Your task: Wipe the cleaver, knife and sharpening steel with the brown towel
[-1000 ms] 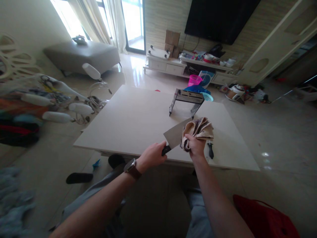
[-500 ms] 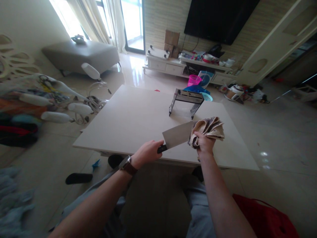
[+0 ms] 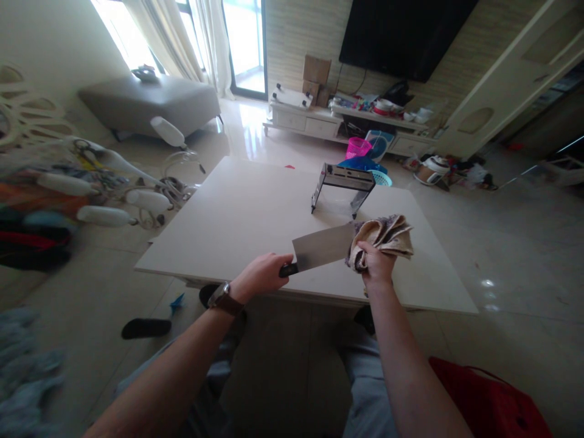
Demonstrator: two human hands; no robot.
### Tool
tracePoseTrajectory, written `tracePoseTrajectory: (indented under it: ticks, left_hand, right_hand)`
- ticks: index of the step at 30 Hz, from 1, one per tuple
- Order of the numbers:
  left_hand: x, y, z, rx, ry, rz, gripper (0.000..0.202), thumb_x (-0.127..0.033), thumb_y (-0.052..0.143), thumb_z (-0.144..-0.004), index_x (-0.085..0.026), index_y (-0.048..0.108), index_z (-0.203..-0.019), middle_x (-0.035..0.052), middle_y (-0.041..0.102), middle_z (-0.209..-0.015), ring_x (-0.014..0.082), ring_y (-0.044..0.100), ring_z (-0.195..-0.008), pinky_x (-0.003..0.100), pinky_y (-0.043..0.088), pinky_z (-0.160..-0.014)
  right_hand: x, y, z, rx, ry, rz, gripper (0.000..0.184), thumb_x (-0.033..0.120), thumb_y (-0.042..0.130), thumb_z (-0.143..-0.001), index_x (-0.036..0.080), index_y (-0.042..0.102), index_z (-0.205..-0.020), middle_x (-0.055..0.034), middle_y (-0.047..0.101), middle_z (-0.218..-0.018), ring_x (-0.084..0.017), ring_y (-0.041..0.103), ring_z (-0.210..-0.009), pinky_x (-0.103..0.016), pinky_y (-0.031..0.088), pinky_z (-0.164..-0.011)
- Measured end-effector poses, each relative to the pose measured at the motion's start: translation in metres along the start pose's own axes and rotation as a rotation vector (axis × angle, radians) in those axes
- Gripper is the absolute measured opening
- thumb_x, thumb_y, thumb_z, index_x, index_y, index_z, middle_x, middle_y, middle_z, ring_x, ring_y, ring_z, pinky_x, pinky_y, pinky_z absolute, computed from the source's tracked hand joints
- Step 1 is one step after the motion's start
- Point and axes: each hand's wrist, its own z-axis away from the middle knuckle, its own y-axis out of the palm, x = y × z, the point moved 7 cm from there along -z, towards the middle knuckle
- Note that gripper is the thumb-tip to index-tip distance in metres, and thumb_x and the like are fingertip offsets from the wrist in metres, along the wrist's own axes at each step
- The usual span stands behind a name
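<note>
My left hand (image 3: 267,272), with a watch on its wrist, is closed round the black handle of a cleaver (image 3: 322,246). The broad grey blade points right, over the near part of the white table (image 3: 219,219). My right hand (image 3: 378,266) grips a bunched beige and purple-grey cloth (image 3: 385,237). The far end of the blade meets the cloth's left side, and its tip is hidden there. Beyond the blade stands a knife rack (image 3: 347,176) with a dark slotted top and clear sides, touched by neither hand.
A pink basket (image 3: 358,148) and a light-blue basket (image 3: 382,177) are past the table's far edge. To the left is a white stand with bulb-like ends (image 3: 146,199) and cables. A red bag (image 3: 488,395) lies at lower right. A slipper (image 3: 146,328) is on the floor.
My left hand has drawn the cleaver a little to the left, so more of the blade shows outside the cloth. My right hand and the cloth have stayed nearly in place.
</note>
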Motion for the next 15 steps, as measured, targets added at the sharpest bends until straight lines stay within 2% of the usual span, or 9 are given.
tracePoseTrajectory:
  ticks: [4, 11, 15]
  left_hand:
    - [-0.002, 0.002, -0.002, -0.014, -0.024, 0.005, 0.018, -0.022, 0.059, -0.081, -0.028, 0.064, -0.097, 0.0038, 0.073, -0.085, 0.0247, 0.069, -0.084, 0.029, 0.039, -0.067]
    - [-0.016, 0.007, -0.008, -0.068, -0.071, 0.049, 0.019, -0.023, 0.059, -0.082, -0.029, 0.063, -0.099, 0.0041, 0.071, -0.083, 0.0248, 0.070, -0.083, 0.030, 0.038, -0.064]
    - [-0.027, 0.011, -0.014, -0.088, -0.116, 0.089, 0.016, -0.022, 0.059, -0.083, -0.027, 0.062, -0.098, 0.0049, 0.071, -0.084, 0.0243, 0.069, -0.083, 0.030, 0.039, -0.065]
  right_hand:
    - [0.000, -0.002, 0.002, -0.057, 0.029, -0.059, 0.071, 0.011, 0.084, -0.047, 0.021, 0.064, -0.114, -0.0020, 0.072, -0.115, -0.021, 0.072, -0.101, -0.041, 0.062, -0.091]
    - [-0.001, 0.010, 0.013, 0.002, 0.032, -0.086, 0.063, 0.016, 0.083, -0.051, 0.022, 0.062, -0.111, 0.0006, 0.073, -0.109, -0.019, 0.073, -0.093, -0.039, 0.062, -0.091]
    - [-0.005, 0.022, 0.026, 0.042, 0.025, -0.069, 0.063, 0.019, 0.083, -0.053, 0.020, 0.062, -0.112, -0.0016, 0.073, -0.109, -0.020, 0.073, -0.094, -0.040, 0.062, -0.092]
